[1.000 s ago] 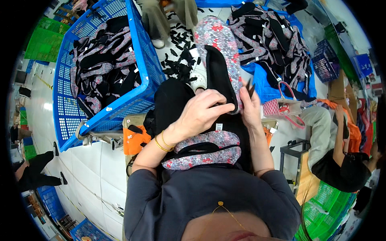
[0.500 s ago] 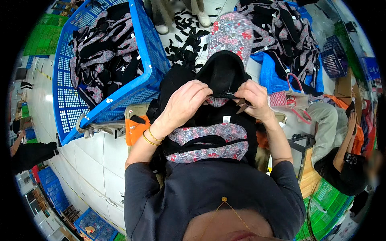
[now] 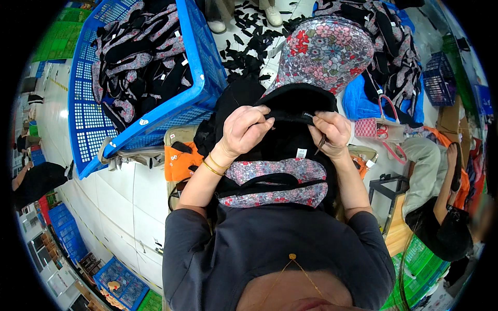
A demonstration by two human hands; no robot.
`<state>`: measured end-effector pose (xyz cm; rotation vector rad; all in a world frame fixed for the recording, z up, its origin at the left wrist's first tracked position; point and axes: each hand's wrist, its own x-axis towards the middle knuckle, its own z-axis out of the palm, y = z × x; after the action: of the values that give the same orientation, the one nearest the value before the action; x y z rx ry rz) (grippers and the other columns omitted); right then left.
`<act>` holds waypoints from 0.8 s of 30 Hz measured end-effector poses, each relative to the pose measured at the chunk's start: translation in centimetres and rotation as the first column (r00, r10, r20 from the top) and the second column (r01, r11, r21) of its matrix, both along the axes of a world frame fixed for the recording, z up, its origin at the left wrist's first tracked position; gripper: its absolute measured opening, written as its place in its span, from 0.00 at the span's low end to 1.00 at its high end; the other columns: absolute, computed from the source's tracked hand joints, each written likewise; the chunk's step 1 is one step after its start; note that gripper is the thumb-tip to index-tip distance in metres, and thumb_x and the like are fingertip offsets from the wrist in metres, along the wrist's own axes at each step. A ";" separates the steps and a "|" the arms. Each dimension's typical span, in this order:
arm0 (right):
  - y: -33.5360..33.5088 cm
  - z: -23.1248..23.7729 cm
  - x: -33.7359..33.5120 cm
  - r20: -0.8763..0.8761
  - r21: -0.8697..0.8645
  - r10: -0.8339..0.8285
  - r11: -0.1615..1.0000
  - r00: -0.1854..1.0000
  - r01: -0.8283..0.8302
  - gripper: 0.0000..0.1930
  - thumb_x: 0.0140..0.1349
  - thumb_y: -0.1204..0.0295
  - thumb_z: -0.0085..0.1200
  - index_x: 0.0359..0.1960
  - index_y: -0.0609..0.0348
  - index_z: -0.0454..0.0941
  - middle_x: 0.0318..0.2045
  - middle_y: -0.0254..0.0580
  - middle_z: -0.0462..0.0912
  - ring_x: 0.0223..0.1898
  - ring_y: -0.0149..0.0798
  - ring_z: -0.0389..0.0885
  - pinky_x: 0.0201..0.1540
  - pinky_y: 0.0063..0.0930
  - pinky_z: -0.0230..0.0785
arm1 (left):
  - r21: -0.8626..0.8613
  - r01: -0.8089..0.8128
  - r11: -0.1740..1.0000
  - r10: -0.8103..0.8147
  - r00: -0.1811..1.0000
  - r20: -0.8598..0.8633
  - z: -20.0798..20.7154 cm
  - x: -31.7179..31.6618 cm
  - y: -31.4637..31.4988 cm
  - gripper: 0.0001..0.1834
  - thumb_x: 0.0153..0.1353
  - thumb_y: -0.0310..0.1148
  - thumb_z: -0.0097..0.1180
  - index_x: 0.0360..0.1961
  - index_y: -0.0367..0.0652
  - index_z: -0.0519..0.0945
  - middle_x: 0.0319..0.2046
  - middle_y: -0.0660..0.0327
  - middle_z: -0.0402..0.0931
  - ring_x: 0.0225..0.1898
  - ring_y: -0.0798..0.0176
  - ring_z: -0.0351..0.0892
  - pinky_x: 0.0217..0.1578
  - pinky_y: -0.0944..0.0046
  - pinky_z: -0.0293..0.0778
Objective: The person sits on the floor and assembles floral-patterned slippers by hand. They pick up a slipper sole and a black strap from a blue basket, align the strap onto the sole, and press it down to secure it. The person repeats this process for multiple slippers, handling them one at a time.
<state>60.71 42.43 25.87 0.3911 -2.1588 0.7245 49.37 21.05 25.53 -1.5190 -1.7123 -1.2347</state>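
Observation:
A floral fabric piece [image 3: 327, 54] with a black lined rim is held up in front of me, its rounded printed side pointing away. My left hand [image 3: 246, 132] is closed, pinching the black rim at its left. At the right end of that rim, beside a small dark label [image 3: 307, 115], my right hand [image 3: 332, 132] grips the edge. A pair of small dark snips [image 3: 321, 143] sticks out from under the right hand's fingers. On my lap lie more floral pieces [image 3: 275, 194] with black between them; a white tag [image 3: 301, 153] shows just above.
A big blue crate [image 3: 205, 85] of similar pieces stands at the left. Another pile [image 3: 399, 57] lies on blue sheeting [image 3: 358, 101] at the right. Black scraps [image 3: 251, 44] litter the floor ahead. A pink checked bag [image 3: 371, 129] and a seated co-worker [image 3: 441, 223] are on the right.
The floral piece has swung rightward and now shows its printed side more fully. Its black opening is flatter, and the label shows. Both hands still pinch the rim.

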 end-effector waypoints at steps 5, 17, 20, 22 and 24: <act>0.0 -0.4 -0.1 -0.007 -0.023 -0.024 0.999 1.000 0.023 0.15 0.40 0.83 0.67 0.30 0.59 0.76 0.30 0.45 0.82 0.26 0.42 0.82 0.25 0.27 0.73 | -0.126 -0.052 0.991 0.049 0.998 -0.030 1.5 0.1 0.2 0.15 0.43 0.19 0.67 0.30 0.43 0.75 0.32 0.60 0.78 0.34 0.59 0.81 0.30 0.65 0.72; -0.3 0.1 -0.3 0.008 0.047 -0.019 0.999 1.000 0.019 0.13 0.37 0.77 0.66 0.28 0.60 0.78 0.30 0.41 0.80 0.24 0.42 0.81 0.25 0.29 0.72 | -0.545 -0.074 0.835 0.201 0.964 0.177 6.0 2.3 0.1 0.19 0.53 0.22 0.55 0.49 0.42 0.79 0.41 0.57 0.78 0.38 0.57 0.81 0.35 0.63 0.78; -0.4 0.1 -0.2 0.028 0.064 -0.002 0.998 1.000 0.000 0.12 0.37 0.77 0.65 0.27 0.60 0.78 0.30 0.41 0.80 0.24 0.42 0.81 0.25 0.29 0.72 | -0.690 -0.114 0.715 0.230 0.970 0.078 7.3 2.5 0.8 0.19 0.52 0.25 0.54 0.48 0.42 0.79 0.42 0.58 0.78 0.37 0.57 0.81 0.33 0.64 0.78; -0.4 0.1 -0.1 0.036 0.064 0.007 0.998 0.999 -0.009 0.12 0.38 0.78 0.65 0.27 0.60 0.78 0.30 0.41 0.81 0.25 0.41 0.81 0.25 0.29 0.71 | -0.702 -0.083 0.708 0.181 0.981 0.067 7.0 2.0 1.2 0.15 0.52 0.25 0.54 0.43 0.43 0.80 0.41 0.60 0.78 0.36 0.57 0.81 0.32 0.64 0.78; -0.4 0.0 -0.2 0.036 0.048 0.014 0.999 0.999 -0.015 0.12 0.38 0.78 0.65 0.27 0.60 0.78 0.30 0.41 0.81 0.25 0.40 0.81 0.25 0.28 0.71 | -0.682 -0.018 0.732 0.118 0.988 0.100 6.0 1.4 1.5 0.13 0.52 0.24 0.55 0.41 0.43 0.80 0.39 0.59 0.79 0.35 0.57 0.81 0.32 0.63 0.78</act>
<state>60.50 42.05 25.83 0.4223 -2.2127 0.6932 50.75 22.57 31.56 -1.7569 -2.4708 -0.6903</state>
